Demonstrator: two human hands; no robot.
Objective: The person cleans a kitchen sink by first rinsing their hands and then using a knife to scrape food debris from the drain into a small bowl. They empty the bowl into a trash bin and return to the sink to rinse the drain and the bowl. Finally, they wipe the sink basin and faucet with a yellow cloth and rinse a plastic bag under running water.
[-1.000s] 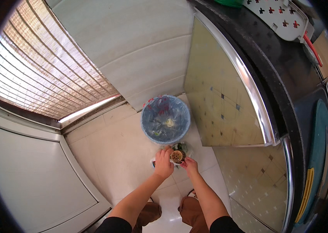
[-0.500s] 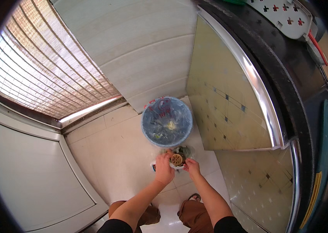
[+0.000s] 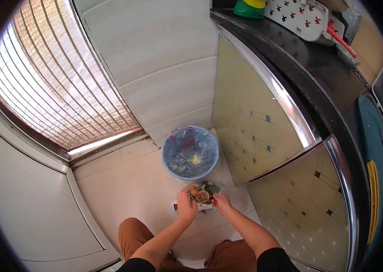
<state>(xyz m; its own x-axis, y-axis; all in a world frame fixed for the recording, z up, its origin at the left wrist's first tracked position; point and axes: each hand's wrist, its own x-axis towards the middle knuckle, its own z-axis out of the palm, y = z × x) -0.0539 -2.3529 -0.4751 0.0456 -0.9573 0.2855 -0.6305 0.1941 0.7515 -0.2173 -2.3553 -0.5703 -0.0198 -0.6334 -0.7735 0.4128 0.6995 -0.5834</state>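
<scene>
Your left hand (image 3: 187, 206) curls its fingers against the left side of the clear bag (image 3: 217, 185), grip hidden, while your right hand (image 3: 221, 202) pinches its right edge between bunched fingertips. Greens (image 3: 206, 185) and a holed brown disc (image 3: 202, 196) sit in the bag on the floor (image 3: 141, 177), just nearer than the lined bin (image 3: 213, 168) holding pale scraps (image 3: 195, 159); cabinets (image 3: 264, 122) bound the right.

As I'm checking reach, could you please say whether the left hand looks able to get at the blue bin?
Probably yes: the bin stands open just beyond the left hand, and the plastic bag looks low enough to pass.
</scene>
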